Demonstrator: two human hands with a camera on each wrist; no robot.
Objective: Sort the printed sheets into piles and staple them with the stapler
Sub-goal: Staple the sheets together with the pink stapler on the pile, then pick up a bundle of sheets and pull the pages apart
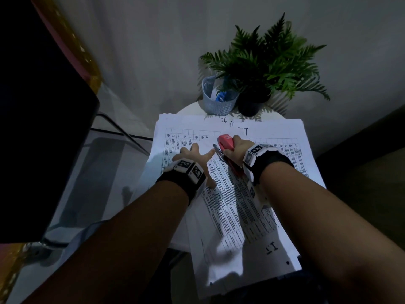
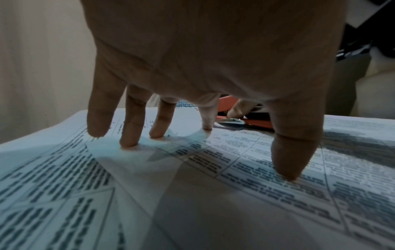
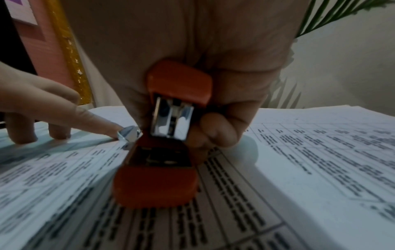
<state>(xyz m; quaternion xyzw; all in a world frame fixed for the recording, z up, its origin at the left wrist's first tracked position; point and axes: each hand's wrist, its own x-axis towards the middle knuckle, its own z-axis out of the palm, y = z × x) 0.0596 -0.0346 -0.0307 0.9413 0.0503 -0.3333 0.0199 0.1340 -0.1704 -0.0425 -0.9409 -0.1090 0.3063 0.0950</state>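
**Stapler gripped over held-down sheets**

While the left hand (image 1: 190,155) is spread flat, fingertips (image 2: 129,143) pressed on the printed sheets (image 1: 230,194) covering the table (image 1: 188,108), the red stapler (image 1: 225,142) is clasped in the right hand (image 1: 237,150), its grip curled round the body.

Stapler (image 3: 158,170): orange-red plastic shell, smooth with a dull sheen; inner magazine bright polished metal, mirror-like. Printed sheets (image 1: 230,207): thin white matt paper, black table print, slightly rippled beside the stapler. Basket (image 1: 217,99) behind the sheets: pale woven-pattern plastic, matt. Plant pot (image 1: 252,104) just beside the basket: black, matt. Wrist straps: black cloth.
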